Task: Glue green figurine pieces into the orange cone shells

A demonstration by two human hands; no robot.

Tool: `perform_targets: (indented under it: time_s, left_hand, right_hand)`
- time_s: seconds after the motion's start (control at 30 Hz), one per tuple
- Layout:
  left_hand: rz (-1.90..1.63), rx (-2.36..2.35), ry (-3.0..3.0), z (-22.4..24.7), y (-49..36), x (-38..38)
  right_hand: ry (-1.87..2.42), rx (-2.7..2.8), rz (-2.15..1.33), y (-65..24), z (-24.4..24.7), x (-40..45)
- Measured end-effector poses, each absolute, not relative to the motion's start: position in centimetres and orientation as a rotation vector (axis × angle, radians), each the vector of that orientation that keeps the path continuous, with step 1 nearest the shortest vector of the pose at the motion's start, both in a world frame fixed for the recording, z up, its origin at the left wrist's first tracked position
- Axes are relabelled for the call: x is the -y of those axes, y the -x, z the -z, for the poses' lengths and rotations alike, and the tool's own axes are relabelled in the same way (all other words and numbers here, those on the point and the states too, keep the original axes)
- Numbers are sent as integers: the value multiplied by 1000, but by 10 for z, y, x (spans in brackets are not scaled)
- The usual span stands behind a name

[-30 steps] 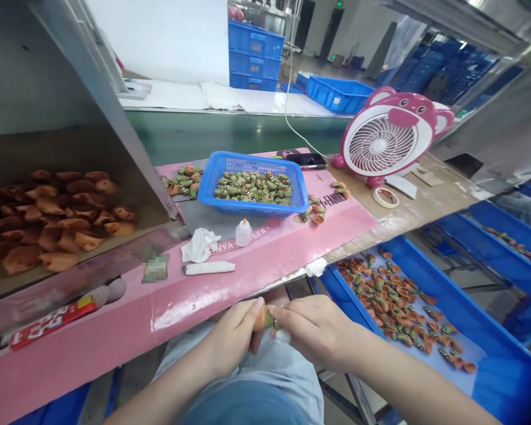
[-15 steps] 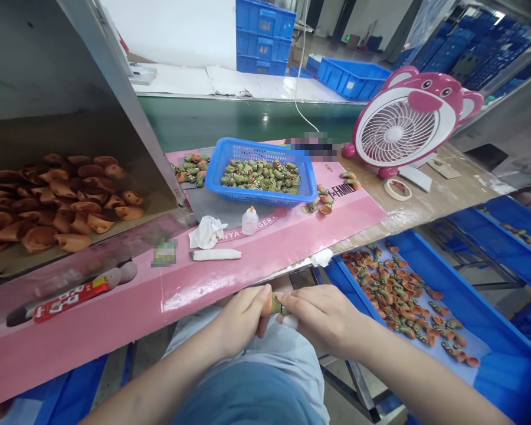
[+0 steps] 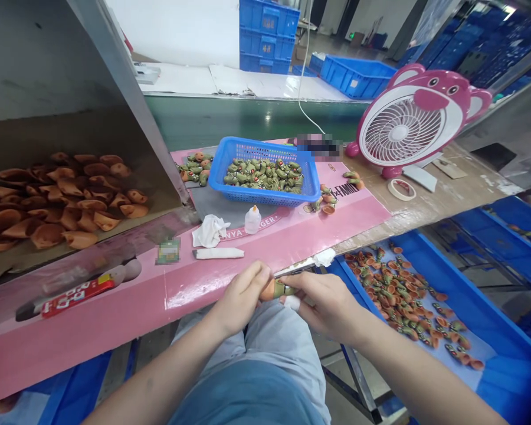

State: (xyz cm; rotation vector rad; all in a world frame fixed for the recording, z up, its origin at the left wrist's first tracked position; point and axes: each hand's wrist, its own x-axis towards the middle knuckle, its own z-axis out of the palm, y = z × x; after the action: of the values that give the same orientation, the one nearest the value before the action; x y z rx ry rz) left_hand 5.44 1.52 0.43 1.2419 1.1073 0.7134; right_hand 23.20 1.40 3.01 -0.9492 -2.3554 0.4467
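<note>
The left hand [image 3: 244, 293] and right hand [image 3: 327, 301] have just risen toward the near edge of the counter [image 3: 451, 203], fingers clamped on the small orange-and-green piece [image 3: 269, 290] between them, seemingly mid-work.

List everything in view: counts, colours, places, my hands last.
Workbench: one, brown, centre.
Mat: one, pink, on workbench.
Basket: one, blue, on mat.
Figures: many, green, in basket.
Loose pieces: several, orange-green, beside basket.
Bottle: one, white, before basket.
Tissue: one, white, left of bottle.
Strip: one, white, before tissue.
Fan: one, pink, workbench right.
Tape roll: one, cream, before fan.
Shells: many, orange, far left.
Trays: several, blue, below workbench.
Parts: many, orange-green, in trays.
Crates: many, blue, background.
Held piece: one, orange-green, front centre.
Left hand: one, on orange end.
Right hand: one, on green end.
</note>
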Motion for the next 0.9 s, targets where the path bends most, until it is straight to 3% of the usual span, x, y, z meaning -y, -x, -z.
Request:
perform_targets:
  time_s: [0.2,0.33,0.43,0.63,0.9]
  left_hand:
    - [-994,-1068,-1291,-9,-53,-6]
    - [-1003,-1055,-1266,-12,-56,2]
    - [-992,-1000,-1118,-16,-57,0]
    - [-882,-896,-810,-21,-54,-5]
    - [-888,-910,-770,-22,-57,0]
  right_hand:
    - [1240,1486,-1472,-227,-29,-19]
    - [1186,1280,-1689,-221,-22,-21]
    - [1176,1393,-1618,-221,-20,-20]
    - [1018,2146,-967,-230,-26,-20]
    - [1117,2314,-890,-231,-30,-20]
